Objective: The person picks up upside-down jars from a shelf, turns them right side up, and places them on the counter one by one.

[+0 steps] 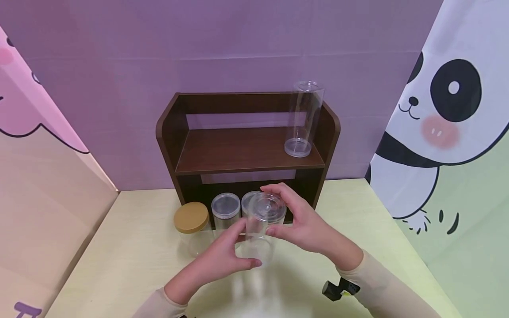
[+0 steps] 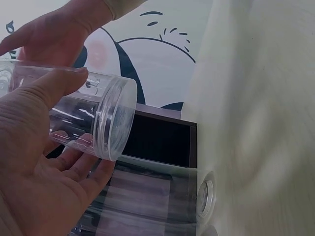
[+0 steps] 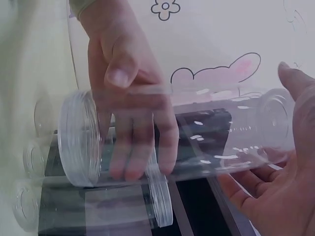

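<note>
Jar (image 1: 258, 229) upright or nearly so, raised above the table (image 1: 119, 274), just in front of the shelf (image 1: 238, 150), thick ringed end down. My right hand (image 1: 304, 221) grips its upper end, thumb near side, fingers round the far rim. My left hand (image 1: 226, 256) is about the lower part, thumb and fingers apart; cannot tell whether they press on it. Room: table runs out right of the jar past the shelf's side panel, and left to the pink wall (image 1: 39, 190); tight leftward, where the row stands close. Count: five jars in all. One in hand; three in the low row, being a tan-lidded jar (image 1: 192, 223), a grey-topped jar (image 1: 226, 221) and a rear jar (image 1: 247, 199); one tall jar (image 1: 304, 119) on the upper board, near its right end. Hard to make out: rear jar, mostly behind mine; clear walls blending together; the shelf's lower opening, partly covered. Both sleeves (image 1: 389, 282) cut off at the bottom edge.
</note>
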Motion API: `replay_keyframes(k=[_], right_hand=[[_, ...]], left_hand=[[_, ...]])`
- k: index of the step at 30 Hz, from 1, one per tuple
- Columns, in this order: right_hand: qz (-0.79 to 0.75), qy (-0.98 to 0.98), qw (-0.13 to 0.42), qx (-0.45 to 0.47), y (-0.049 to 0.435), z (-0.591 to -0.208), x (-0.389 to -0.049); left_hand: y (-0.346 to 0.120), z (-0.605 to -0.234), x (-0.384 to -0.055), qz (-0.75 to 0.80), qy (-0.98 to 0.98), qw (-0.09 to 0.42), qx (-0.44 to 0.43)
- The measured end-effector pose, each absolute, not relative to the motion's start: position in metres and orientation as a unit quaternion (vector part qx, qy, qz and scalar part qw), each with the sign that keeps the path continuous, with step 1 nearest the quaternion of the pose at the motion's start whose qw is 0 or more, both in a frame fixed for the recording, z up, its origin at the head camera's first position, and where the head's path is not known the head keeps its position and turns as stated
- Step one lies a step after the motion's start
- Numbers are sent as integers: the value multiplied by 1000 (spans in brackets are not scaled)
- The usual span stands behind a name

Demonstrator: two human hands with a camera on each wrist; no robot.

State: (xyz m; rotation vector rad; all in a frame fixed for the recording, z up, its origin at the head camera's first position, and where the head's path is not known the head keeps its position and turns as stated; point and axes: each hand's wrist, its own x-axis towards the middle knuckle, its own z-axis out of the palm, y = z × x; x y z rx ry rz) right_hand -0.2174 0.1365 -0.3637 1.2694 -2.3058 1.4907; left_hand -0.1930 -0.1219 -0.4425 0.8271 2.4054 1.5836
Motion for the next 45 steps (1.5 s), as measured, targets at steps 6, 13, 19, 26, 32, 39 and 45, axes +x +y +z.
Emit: replay_keyframes(k=[6,13,19,26,32,39,45], right_hand=[[482,-776,60,402,133,-364,-216],[485,-771,63,407,132,-365,-217],[494,-764,69,410,133,-363,-218],[515,-751,61,408,137,-364,-217],[526,-741,58,413,148,-367,-219],[555,-708,62,433,171,-380,-228],[581,-693,47,425,188,-388,-232]], left_hand=[[-119,-445,-196,523,801,78,280],[-120,-450,-197,521,801,89,281],[-120,-456,-198,521,800,117,273],[-122,-462,-198,516,805,117,267],[-128,-460,-198,504,813,108,271],[-141,-448,-194,463,841,63,272],[-151,-433,-189,452,849,57,268]])
